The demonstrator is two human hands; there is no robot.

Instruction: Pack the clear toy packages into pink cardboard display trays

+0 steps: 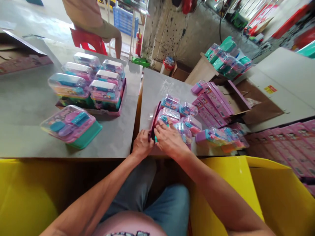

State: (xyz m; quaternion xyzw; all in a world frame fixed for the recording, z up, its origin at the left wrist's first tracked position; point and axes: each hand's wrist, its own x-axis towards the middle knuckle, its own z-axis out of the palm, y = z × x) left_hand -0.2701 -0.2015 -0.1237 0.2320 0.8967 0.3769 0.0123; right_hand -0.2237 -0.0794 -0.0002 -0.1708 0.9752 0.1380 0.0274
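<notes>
My left hand (142, 143) is closed at the near left corner of a pink cardboard tray (155, 116), its fingers on the tray's edge. Right beside it, my right hand (170, 138) lies over the clear plastic packs with its fingers stretched out, touching a pack (167, 114) near the tray wall. Several such packs, with pink and blue pieces inside, stand together there. Part of the nearest pack (185, 132) is hidden under my right hand.
Left on the table, a filled tray (120, 109) holds several packs; a teal-based pack (83, 139) lies before it. Folded pink boxes (214, 101) and loose packs (221, 139) are to the right. Yellow bins (228, 183) flank my legs. A person (86, 16) sits on a red stool (87, 41).
</notes>
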